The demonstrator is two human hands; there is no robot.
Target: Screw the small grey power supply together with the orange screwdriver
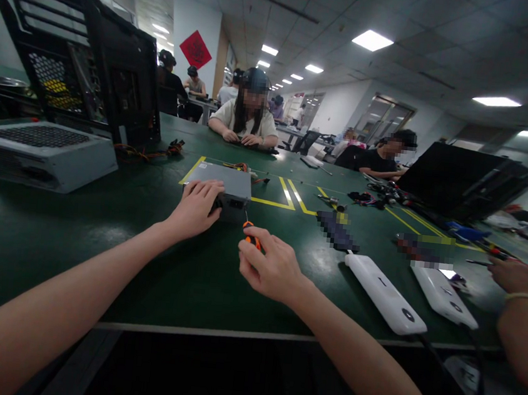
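Observation:
A grey metal power supply unit [221, 179] sits on the green table in front of me. My left hand [199, 206] grips its near left side, fingers lying over the top and the thumb down by the front face. In my right hand [270, 262] is a screwdriver [251, 235] with an orange and black handle, pinched between thumb and fingers. Its thin shaft points up to the lower right corner of the unit; whether the tip touches a screw is too small to tell. Coloured cables [239, 166] come out behind the unit.
At the left stand a larger power supply [42, 152] and an open black computer case [129, 83]. White power banks [386, 295] with cables lie to the right. A co-worker's hand [520, 278] is at the far right; another person [246, 117] sits opposite. Yellow tape [287, 194] marks the table.

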